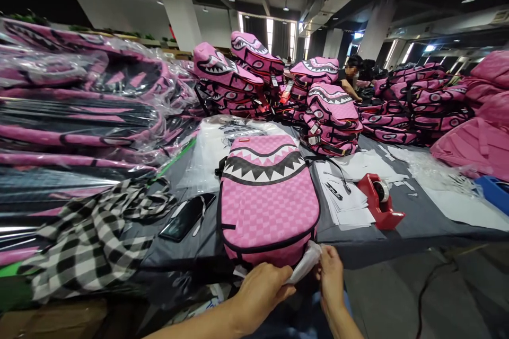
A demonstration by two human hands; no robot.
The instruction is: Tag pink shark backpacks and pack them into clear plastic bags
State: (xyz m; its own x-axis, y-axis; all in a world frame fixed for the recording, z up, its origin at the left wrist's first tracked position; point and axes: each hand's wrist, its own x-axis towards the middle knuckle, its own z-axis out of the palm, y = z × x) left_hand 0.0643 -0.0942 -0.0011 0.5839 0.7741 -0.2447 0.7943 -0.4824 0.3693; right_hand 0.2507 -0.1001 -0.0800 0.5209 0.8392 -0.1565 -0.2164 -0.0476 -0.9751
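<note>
A pink checkered backpack [270, 206] with a shark-mouth print lies flat on the grey-covered table [342, 246]. Below its front edge, a crumpled piece of translucent white plastic [305, 266] stretches between my two hands. My left hand [264, 288] is closed on the plastic's left end, close to the backpack's bottom. On the other end, my right hand [330, 270] pinches the plastic with its fingertips. Under and behind the backpack's top lie flat clear plastic bags [202, 143].
Plastic-wrapped backpacks [79, 116] are piled high at left, beside a checked cloth [99, 233] and a phone [186, 217]. Right of the backpack are paper sheets [345, 206] and a red tape dispenser [379, 201]. Stacked backpacks [334, 116] stand behind; a person [350, 77] is farther back.
</note>
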